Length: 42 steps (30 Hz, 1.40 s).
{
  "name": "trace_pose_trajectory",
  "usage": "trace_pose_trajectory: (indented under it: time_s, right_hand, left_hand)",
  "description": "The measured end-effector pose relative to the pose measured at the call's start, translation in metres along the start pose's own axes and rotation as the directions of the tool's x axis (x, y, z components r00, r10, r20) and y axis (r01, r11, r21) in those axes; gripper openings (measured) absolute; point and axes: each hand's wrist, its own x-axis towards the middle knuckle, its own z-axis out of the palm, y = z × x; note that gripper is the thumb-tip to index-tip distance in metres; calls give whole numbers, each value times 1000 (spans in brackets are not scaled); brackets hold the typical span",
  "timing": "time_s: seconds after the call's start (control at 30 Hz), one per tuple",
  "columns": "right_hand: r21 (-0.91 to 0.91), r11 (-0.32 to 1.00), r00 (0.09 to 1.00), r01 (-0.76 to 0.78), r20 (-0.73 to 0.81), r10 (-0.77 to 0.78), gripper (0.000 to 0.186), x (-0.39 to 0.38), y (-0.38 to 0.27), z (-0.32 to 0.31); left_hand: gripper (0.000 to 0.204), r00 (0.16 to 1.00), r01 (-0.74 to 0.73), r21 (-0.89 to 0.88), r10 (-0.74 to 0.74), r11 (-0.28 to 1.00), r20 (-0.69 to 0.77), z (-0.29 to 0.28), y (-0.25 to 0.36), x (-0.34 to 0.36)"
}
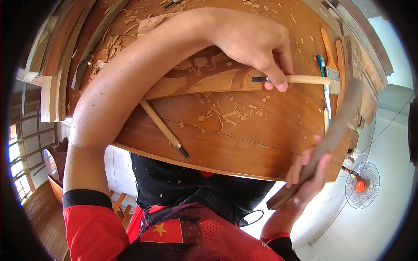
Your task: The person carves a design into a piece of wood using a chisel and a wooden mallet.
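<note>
My left hand (pixel 261 48) reaches across the table and pinches a wood-carving chisel (pixel 310 79) between thumb and fingers, close to where its dark blade meets the pale handle. The blade points left, over the end of a carved wooden board (pixel 209 81) whose raised pattern is partly covered by my left forearm. In my right hand (pixel 311 169), at the table's right front edge, is a dark wooden bar (pixel 324 150). It slants up to the right, its far end blurred. A second chisel (pixel 162 124) lies on the table nearer to me, blade toward the front edge.
Wood shavings (pixel 228 114) are strewn over the brown table (pixel 209 148). To the right lie a flat paintbrush (pixel 329 56) and a toothbrush (pixel 322 65). Timber strips (pixel 52 56) stand at the left. A fan (pixel 361 186) is at the far right.
</note>
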Motion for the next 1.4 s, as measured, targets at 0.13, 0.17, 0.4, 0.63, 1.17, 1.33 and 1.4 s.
trace_pose_trajectory:
  time_s: [0.13, 0.17, 0.4, 0.63, 1.17, 1.33, 1.4]
  right_hand:
    - [17, 1000, 1000, -13, 1, 13, 53, -6, 5, 3]
    - [-161, 980, 985, -113, 111, 132, 53, -9, 6, 4]
    - [22, 999, 999, -33, -23, 34, 54, -6, 9, 4]
    - [-131, 987, 981, -94, 156, 114, 55, -6, 11, 2]
    - [250, 967, 998, -49, -26, 57, 53, 4, 1, -4]
    - [69, 994, 996, -88, 10, 88, 55, 1, -2, 2]
    - [243, 965, 986, 99, -155, -62, 52, 6, -1, 0]
  left_hand:
    - [32, 990, -142, -4, 142, 990, -23, 2, -14, 1]
    - [33, 992, -127, 38, 128, 991, -24, 3, -14, 0]
    - [34, 996, -86, 91, 87, 992, -16, 2, -17, 2]
    - [32, 997, -75, 102, 74, 992, 14, 2, -10, 2]
    - [32, 999, -33, 74, 32, 997, 28, 5, -10, 3]
    - [32, 999, 51, 59, -52, 997, 4, 4, 0, -2]
    - [32, 998, 34, 127, -39, 991, 39, 2, 1, 3]
